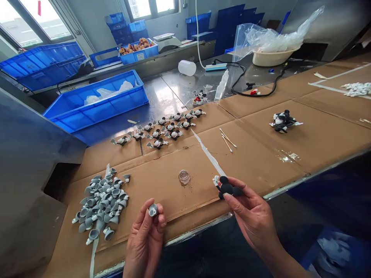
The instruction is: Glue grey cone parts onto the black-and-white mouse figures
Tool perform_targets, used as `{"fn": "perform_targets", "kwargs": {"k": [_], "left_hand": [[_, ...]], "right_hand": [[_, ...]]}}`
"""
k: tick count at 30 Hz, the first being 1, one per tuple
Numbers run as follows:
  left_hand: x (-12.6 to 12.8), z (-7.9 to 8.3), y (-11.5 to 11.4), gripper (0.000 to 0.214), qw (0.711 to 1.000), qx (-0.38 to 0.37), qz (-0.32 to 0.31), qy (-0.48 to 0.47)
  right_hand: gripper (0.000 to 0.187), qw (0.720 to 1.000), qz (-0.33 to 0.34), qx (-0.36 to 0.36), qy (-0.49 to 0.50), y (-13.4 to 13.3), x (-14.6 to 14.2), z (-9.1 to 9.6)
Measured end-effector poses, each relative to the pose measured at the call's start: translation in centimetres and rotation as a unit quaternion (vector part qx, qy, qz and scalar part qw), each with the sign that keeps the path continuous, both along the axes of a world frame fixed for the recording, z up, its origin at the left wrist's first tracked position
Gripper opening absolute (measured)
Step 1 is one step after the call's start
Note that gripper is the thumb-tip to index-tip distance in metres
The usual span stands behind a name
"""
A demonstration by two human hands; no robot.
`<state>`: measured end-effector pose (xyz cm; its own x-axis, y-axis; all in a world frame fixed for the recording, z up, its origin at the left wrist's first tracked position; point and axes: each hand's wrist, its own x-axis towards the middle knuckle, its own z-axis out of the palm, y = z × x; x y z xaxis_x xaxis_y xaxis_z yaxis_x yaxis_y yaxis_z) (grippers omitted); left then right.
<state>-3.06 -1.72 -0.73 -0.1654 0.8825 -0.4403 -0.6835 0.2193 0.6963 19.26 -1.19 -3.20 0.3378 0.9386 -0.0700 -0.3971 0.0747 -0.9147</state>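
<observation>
My left hand [144, 243] pinches a small grey moulded part [153, 209] between thumb and fingers. My right hand [252, 210] grips a black cartoon-mouse figurine body [227, 188] with a white gloved arm. A long white strip [207, 154] runs from near that figurine across the cardboard, and I cannot tell whether it touches it. Between my hands stands a small glass jar [184, 177]. A heap of grey moulded parts [100, 202] lies to the left of my left hand. Rows of black-and-white mouse figurines [159, 129] lie farther ahead.
Brown cardboard [176, 200] covers the bench. Cotton swabs [227, 139], a black figurine pile [284, 121] and white pieces [358, 88] lie on it. Beyond stand a blue crate [95, 102], a plastic bottle [222, 85], black cable [255, 90] and a beige basin [271, 58].
</observation>
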Motion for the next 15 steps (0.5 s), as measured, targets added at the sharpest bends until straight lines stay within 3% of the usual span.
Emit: {"fn": "perform_targets", "kwargs": {"k": [8,11,15], "left_hand": [[-1.4,-2.7,0.5,0.039,1.0,0.009,0.006,0.011],[-0.8,-2.1,0.6,0.039,0.998,0.021,0.003,0.06],[0.7,0.2,1.2,0.044,0.989,0.014,-0.02,0.143]], "right_hand": [[0.042,0.999,0.006,-0.018,0.036,0.2,0.2,-0.6],[0.036,0.998,0.028,-0.014,0.051,0.2,0.3,-0.2],[0.031,0.996,0.05,-0.011,0.068,0.3,0.2,0.1]]}}
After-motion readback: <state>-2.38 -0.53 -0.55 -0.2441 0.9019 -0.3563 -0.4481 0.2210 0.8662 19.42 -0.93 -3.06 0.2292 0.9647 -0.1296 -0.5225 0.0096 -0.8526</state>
